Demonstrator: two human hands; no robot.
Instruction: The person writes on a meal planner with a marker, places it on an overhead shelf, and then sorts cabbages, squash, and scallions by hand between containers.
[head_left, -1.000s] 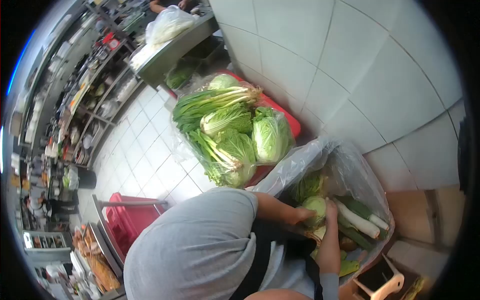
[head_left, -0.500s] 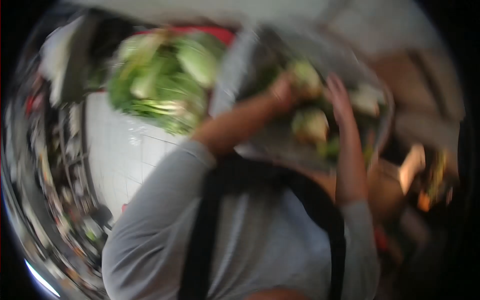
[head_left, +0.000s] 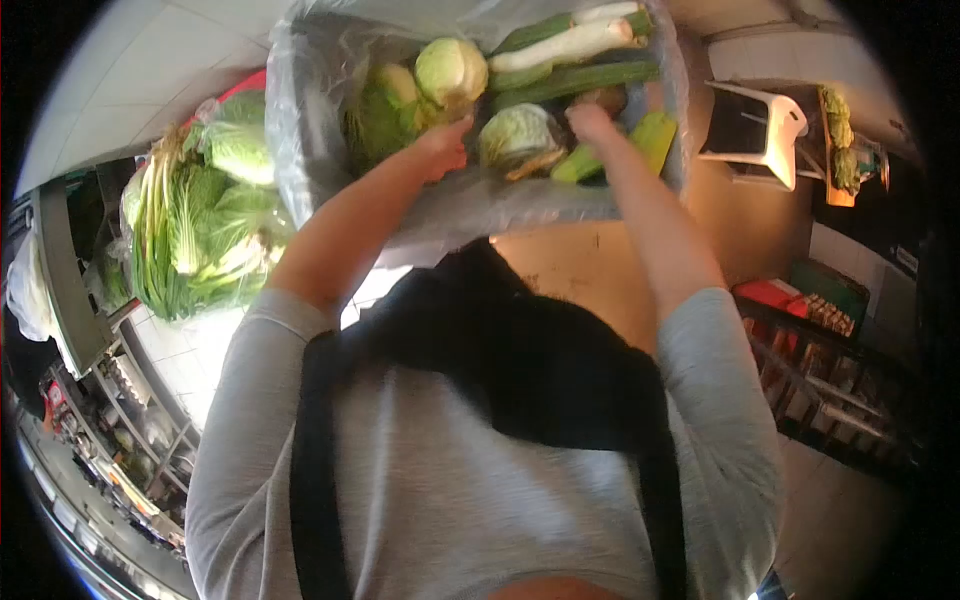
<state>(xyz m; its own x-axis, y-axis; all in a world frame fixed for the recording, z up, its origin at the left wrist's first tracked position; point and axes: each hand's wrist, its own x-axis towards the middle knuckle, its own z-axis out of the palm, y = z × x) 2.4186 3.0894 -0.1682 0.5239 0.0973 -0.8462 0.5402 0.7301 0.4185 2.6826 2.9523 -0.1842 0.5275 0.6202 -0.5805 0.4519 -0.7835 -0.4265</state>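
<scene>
A crate lined with clear plastic (head_left: 290, 150) stands before me, full of vegetables. At its left side my left hand (head_left: 443, 150) is curled closed, just below a round pale cabbage (head_left: 452, 72); what is in its fingers, if anything, is hidden. My right hand (head_left: 592, 120) reaches down by a brownish item (head_left: 606, 98) that I cannot make out, its fingers mostly out of sight. Between my hands lies another cabbage (head_left: 520, 136), stem end toward me. Nearby are leafy greens (head_left: 385, 125), a long white radish (head_left: 565, 46), a dark green cucumber (head_left: 580, 82) and a light green vegetable (head_left: 652, 142).
Left of the crate is a heap of leafy vegetables and spring onions (head_left: 195, 215) in clear plastic. Shelves (head_left: 145, 400) run along the far left. A white stool (head_left: 770, 130) stands to the right, and a dark rack (head_left: 830, 390) is at the lower right.
The view has steadied and shifted, so the crate appears higher and nearer the middle. My left hand has left the cabbage it was at; my right hand, earlier raised with fingers stretched, is down among the vegetables.
</scene>
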